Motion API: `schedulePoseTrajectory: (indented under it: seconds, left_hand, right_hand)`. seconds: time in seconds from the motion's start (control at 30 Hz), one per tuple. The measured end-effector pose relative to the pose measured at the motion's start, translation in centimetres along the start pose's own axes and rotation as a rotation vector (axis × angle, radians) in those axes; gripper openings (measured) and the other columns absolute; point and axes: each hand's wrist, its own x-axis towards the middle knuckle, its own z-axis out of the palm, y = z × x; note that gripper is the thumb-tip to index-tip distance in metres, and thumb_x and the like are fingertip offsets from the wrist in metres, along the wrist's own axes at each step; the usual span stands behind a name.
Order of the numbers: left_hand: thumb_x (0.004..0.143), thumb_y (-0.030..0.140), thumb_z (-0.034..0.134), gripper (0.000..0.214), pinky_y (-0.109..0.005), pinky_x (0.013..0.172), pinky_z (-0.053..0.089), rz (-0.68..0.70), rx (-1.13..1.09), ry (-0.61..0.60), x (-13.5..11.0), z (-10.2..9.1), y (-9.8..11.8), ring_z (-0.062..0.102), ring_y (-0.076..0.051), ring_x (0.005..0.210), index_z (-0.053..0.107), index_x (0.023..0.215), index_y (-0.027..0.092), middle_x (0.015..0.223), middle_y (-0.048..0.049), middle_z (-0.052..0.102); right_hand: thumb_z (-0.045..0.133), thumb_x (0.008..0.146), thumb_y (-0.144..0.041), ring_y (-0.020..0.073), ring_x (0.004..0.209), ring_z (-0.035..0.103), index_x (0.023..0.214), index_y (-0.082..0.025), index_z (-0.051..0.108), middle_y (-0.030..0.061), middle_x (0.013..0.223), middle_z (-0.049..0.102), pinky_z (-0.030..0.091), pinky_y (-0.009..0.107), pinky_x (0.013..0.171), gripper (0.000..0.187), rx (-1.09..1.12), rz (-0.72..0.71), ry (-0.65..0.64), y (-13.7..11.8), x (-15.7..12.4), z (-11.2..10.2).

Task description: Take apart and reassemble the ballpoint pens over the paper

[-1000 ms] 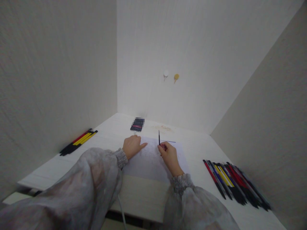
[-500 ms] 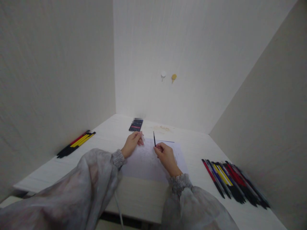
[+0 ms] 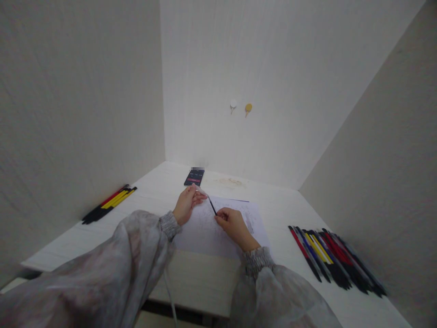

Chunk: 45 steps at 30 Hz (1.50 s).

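Observation:
My left hand (image 3: 185, 205) pinches a slim, pale, see-through pen barrel (image 3: 200, 190), tilted down to the right. In the fingertips of my right hand (image 3: 235, 224) is a dark pen refill (image 3: 212, 206), slanting up to the left. The refill's upper tip meets the lower right end of the barrel; whether it is inside cannot be made out. Both hands are above a sheet of paper (image 3: 205, 241) that bears faint markings.
A phone (image 3: 194, 178) lies behind my left hand. Several pens, red, yellow and black (image 3: 111, 204), lie along the left wall. A larger row of mixed pens (image 3: 336, 262) lies at the right. Two hooks, white (image 3: 233, 104) and yellow (image 3: 248, 108), are on the back wall.
The refill has swung from nearly upright to a leftward slant, its tip now at the barrel. In my left hand, the barrel has turned flatter, pointing toward the refill.

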Motion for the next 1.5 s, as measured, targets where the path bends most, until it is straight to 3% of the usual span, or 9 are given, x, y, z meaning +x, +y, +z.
schedulePoseTrajectory:
  seconds: [0.33,0.47,0.67,0.8,0.97,1.17,1.27,1.37,1.5]
  left_hand:
    - [0.076,0.041,0.046,0.026,-0.016,0.046,0.043,0.021,0.085,-0.02,-0.2,0.2,0.2,0.06,-0.01,0.055,0.045,0.077,0.015,0.063,0.0,0.06]
    - [0.074,0.041,0.049,0.028,-0.017,0.046,0.042,0.025,0.199,-0.063,-0.7,0.7,0.7,0.06,-0.011,0.055,0.047,0.075,0.014,0.062,-0.0003,0.06]
    - [0.069,0.033,0.056,0.022,-0.023,0.052,0.045,-0.067,0.319,-0.28,-1.3,1.0,0.7,0.061,-0.015,0.059,0.052,0.074,0.012,0.068,-0.0062,0.064]
    - [0.065,0.027,0.061,0.018,-0.024,0.057,0.044,-0.061,0.401,-0.405,-1.6,0.9,0.3,0.06,-0.014,0.059,0.054,0.072,0.012,0.062,-0.0035,0.062]
    - [0.067,0.026,0.059,0.024,-0.027,0.064,0.044,-0.047,0.453,-0.538,-2.1,1.1,-0.1,0.059,-0.013,0.062,0.057,0.086,0.013,0.068,-0.0025,0.061]
    - [0.071,0.024,0.054,0.025,-0.027,0.071,0.041,0.09,0.68,-0.676,-2.8,1.7,0.3,0.054,-0.014,0.072,0.059,0.094,0.018,0.077,-0.0027,0.059]
    - [0.073,0.025,0.052,0.019,-0.027,0.073,0.041,0.079,0.566,-0.682,-2.9,1.9,0.2,0.053,-0.014,0.075,0.058,0.089,0.017,0.082,-0.004,0.058]
    - [0.073,0.026,0.052,0.016,-0.028,0.072,0.041,0.032,0.425,-0.63,-2.7,2.0,-0.2,0.053,-0.014,0.075,0.055,0.084,0.015,0.083,-0.0052,0.056]
    - [0.073,0.022,0.05,0.021,-0.025,0.069,0.039,0.031,0.348,-0.53,-2.1,1.8,-0.6,0.051,-0.011,0.071,0.049,0.092,0.015,0.081,-0.0038,0.054]
  right_hand:
    - [0.052,0.067,-0.021,0.01,0.051,0.049,0.068,-0.018,0.064,-0.0005,0.056,0.059,0.034,0.02,0.05,0.012,-0.054,0.018,-0.011,-0.3,0.0,-0.3]
    - [0.051,0.069,-0.022,0.0119,0.06,0.051,0.073,-0.019,0.065,0.0019,0.066,0.061,0.037,0.022,0.057,0.015,-0.123,0.035,0.081,-0.4,0.1,-0.8]
    - [0.052,0.072,-0.024,0.0143,0.071,0.052,0.076,-0.018,0.063,0.0041,0.072,0.06,0.04,0.026,0.068,0.013,-0.034,-0.06,0.32,-0.2,0.3,-1.7]
    - [0.055,0.07,-0.026,0.0133,0.068,0.053,0.082,-0.018,0.059,0.003,0.073,0.059,0.042,0.026,0.067,0.015,0.113,-0.046,0.416,-0.1,0.3,-2.0]
    - [0.057,0.067,-0.026,0.0112,0.06,0.052,0.086,-0.015,0.057,0.0013,0.068,0.058,0.043,0.024,0.063,0.022,0.174,-0.003,0.424,-0.5,0.2,-2.1]
    - [0.056,0.066,-0.025,0.0109,0.061,0.054,0.086,-0.017,0.058,0.001,0.069,0.06,0.044,0.024,0.062,0.021,0.207,-0.048,0.344,-1.1,0.1,-1.8]
    - [0.055,0.068,-0.028,0.0123,0.065,0.056,0.09,-0.017,0.056,0.0014,0.072,0.061,0.044,0.025,0.066,0.025,0.296,-0.044,0.327,-1.2,0.1,-2.1]
    - [0.042,0.076,-0.034,0.0133,0.069,0.057,0.094,-0.016,0.054,0.0041,0.076,0.062,0.043,0.025,0.065,0.028,0.319,0.04,0.423,-0.7,0.2,-3.1]
    - [0.036,0.078,-0.035,0.0156,0.065,0.056,0.077,-0.016,0.059,0.0059,0.07,0.062,0.04,0.026,0.061,0.03,-0.054,0.212,0.445,0.7,0.3,-4.7]
